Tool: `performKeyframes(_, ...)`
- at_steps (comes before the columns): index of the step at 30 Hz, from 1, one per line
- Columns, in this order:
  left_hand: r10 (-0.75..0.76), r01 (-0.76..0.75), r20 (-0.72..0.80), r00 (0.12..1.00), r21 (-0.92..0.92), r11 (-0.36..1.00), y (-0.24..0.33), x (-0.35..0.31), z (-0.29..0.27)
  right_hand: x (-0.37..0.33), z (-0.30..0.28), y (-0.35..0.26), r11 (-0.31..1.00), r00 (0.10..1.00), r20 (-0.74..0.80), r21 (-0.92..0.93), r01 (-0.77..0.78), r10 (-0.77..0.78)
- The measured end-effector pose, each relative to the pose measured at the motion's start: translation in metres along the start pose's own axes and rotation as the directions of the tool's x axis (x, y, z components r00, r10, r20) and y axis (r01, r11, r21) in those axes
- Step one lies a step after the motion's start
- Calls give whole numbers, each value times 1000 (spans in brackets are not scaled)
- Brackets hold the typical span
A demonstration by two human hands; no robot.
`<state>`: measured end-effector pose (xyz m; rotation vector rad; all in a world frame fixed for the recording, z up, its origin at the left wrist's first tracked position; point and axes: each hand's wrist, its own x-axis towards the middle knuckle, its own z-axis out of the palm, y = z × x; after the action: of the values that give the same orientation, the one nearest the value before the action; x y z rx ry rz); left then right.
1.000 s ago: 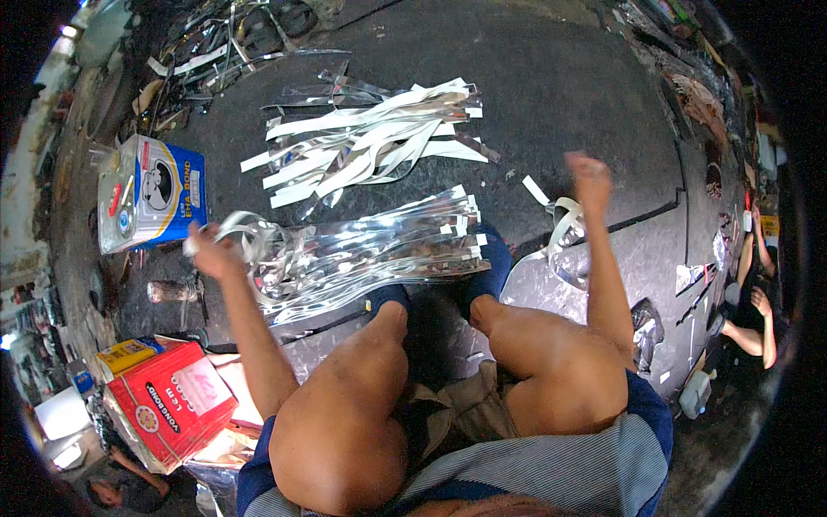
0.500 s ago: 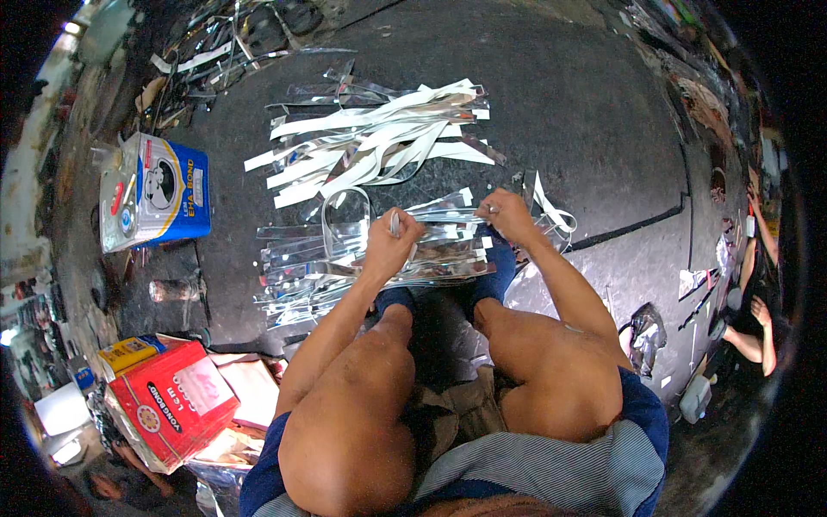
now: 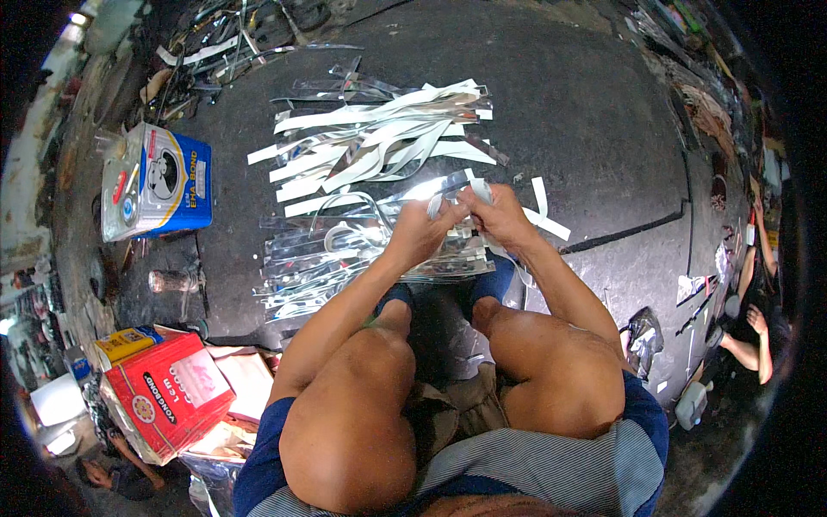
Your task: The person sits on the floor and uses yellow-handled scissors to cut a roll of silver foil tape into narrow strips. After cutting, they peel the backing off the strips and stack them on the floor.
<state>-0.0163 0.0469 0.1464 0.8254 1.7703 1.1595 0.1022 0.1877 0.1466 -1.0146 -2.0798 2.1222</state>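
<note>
My left hand (image 3: 419, 231) is closed on a narrow pale strip (image 3: 435, 207), which curls up between its fingers. Almost touching it, my right hand (image 3: 501, 215) pinches a whitish strip end (image 3: 481, 190) between thumb and fingers. Whether both hands grip the same strip I cannot tell. Under and left of my hands lie several clear, shiny plastic strips (image 3: 293, 252) in a row, partly hidden by my left forearm. Beyond them is a loose pile of white strips (image 3: 392, 138). Another white strip (image 3: 551, 226) lies to the right of my right hand.
A blue and white can (image 3: 177, 181) stands at the left, with a clear jar (image 3: 172, 281) nearer me. A red box (image 3: 168, 396) is at the lower left. Scraps (image 3: 233, 52) lie far left. Another person's hand (image 3: 758, 320) shows at the right edge.
My hands have come together: the left moved right and slightly away from me, the right a little left. The strip loop near my right hand now lies as a flatter, bent strip.
</note>
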Motion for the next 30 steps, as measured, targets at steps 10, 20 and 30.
performKeyframes(10, -503, -147, -511, 697, -789, 597, -83, -46, -126, -5, -126, 39, 821, 854, -346, 551, -149, 387)
performKeyframes(20, -434, -378, -894, 115, -443, 813, -88, -96, -259, -46, -257, 58, 953, 771, -619, 298, 55, 149)
performKeyframes(30, 61, -156, -262, 963, -360, 920, 36, 3, -11, -8, 15, -56, 986, 998, -64, 165, 35, -25)
